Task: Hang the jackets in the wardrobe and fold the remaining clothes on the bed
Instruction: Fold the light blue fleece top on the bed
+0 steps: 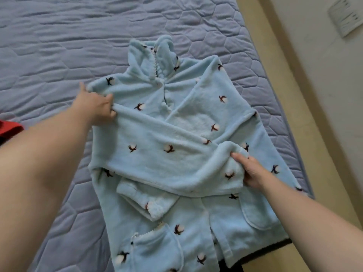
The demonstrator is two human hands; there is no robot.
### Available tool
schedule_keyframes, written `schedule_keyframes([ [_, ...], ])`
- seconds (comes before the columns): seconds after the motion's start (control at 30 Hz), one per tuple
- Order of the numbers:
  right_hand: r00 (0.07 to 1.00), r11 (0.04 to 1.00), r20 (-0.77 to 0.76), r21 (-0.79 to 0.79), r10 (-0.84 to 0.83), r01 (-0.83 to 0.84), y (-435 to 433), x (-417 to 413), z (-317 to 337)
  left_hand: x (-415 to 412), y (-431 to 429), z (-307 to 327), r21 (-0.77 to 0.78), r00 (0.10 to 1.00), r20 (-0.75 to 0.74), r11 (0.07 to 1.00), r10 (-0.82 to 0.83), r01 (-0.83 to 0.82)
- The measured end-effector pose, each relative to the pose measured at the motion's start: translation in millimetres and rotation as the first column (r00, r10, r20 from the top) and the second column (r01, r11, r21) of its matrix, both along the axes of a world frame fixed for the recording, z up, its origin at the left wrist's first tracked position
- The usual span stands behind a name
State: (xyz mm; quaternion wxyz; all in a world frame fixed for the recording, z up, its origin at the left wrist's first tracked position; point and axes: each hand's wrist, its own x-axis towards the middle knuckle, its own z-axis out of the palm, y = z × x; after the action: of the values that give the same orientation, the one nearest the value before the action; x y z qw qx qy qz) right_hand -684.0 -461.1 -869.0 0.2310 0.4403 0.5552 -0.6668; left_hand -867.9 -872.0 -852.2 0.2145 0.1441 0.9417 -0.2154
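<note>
Fleece top (196,107), pale blue: where is it, and what have I got hold of?

— It lies flat on the bed (59,46), collar towards 12 o'clock, hem towards 6. Your hands are well apart. Your left hand (98,107) pinches the shoulder fold at 9 o'clock, and your right hand (252,173) grips the cuff (229,174) of the sleeve (153,154) at 4 o'clock.

How do I fold it well?

— I'd pin the shoulder and lay the sleeve straight across the chest. Then smooth it, because thick fleece probably bunches. The other sleeve (145,201) is already folded in at 6 o'clock.

And what's around it?

— The quilted lilac cover is rumpled, so press the folds down. A red cloth (10,128) peeks in at 9 o'clock. The wall (324,75) runs along 3 o'clock, with a white panel (345,16) at 1 o'clock.
</note>
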Motion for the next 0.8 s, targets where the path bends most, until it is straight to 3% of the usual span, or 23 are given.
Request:
schedule_keyframes([
  [0.1, 1.000, 0.998, 0.004, 0.061, -0.025, 0.025, 4.5, 5.8, 2.7, -17.3, -20.4, 5.6, -0.034, 0.994, -0.093, 0.998, 0.053, -0.057],
  [0.2, 1.000, 0.994, 0.003, 0.107, -0.023, 0.022, -2.1, 10.0, -1.9, -14.9, -6.6, 1.1, 0.046, 0.975, -0.111, 0.981, 0.193, -0.189],
  [0.3, 0.999, 0.999, 0.005, 0.031, -0.035, 0.035, -10.5, 13.9, -5.2, 16.9, 35.0, -7.6, 0.332, 0.929, -0.133, 0.899, 0.345, -0.286],
  [0.43, 0.998, 0.998, 0.032, -0.016, -0.057, 0.058, -10.4, 5.7, 4.1, 96.2, 99.8, -22.3, 0.627, 0.959, -0.068, 0.759, 0.276, -0.174],
  [0.53, 0.996, 0.992, 0.091, -0.121, -0.011, 0.022, -7.2, -2.7, 12.7, 141.0, 118.6, -38.4, 0.554, 0.971, -0.004, 0.809, 0.240, -0.197],
  [0.63, 0.993, 0.982, 0.112, -0.189, 0.042, -0.020, -8.4, -11.2, 19.5, 153.7, 117.8, -49.1, 0.441, 0.953, 0.014, 0.853, 0.302, -0.277],
  [0.8, 1.000, 0.962, -0.015, -0.271, -0.009, 0.004, -21.6, -45.4, 35.6, 193.0, 124.0, -31.0, 0.564, 0.953, -0.027, 0.792, 0.301, -0.234],
])
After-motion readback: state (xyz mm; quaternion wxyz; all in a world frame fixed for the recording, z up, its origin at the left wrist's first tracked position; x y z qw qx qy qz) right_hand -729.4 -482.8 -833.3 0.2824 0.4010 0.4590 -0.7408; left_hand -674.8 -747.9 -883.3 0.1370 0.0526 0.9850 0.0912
